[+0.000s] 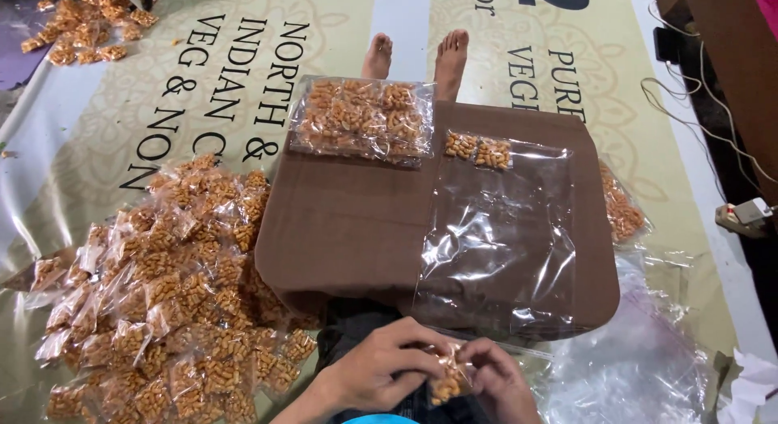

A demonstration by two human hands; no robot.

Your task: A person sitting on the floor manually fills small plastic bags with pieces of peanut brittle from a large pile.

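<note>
Both hands meet at the near edge of the view, just above the lap: the left hand [381, 367] and the right hand [494, 379] each pinch one small clear packet [448, 381] of orange snack pieces between fingertips, so each grip is narrow and closed on that packet, held up close where the eyes can check it. A brown board [348, 221] lies across the legs as a working surface; on its far edge rests a filled bag of packets [362, 119], and on its right half a large clear bag [496, 234] lies flat with two packets [478, 150] at its far end. To the left, a heap of loose packets [174, 298] sits on the printed floor sheet [105, 124], within easy reach. Empty plastic bags [640, 359] crowd the near right. The board's bare left half offers the most open room; bare feet [415, 55] mark its far limit
</note>
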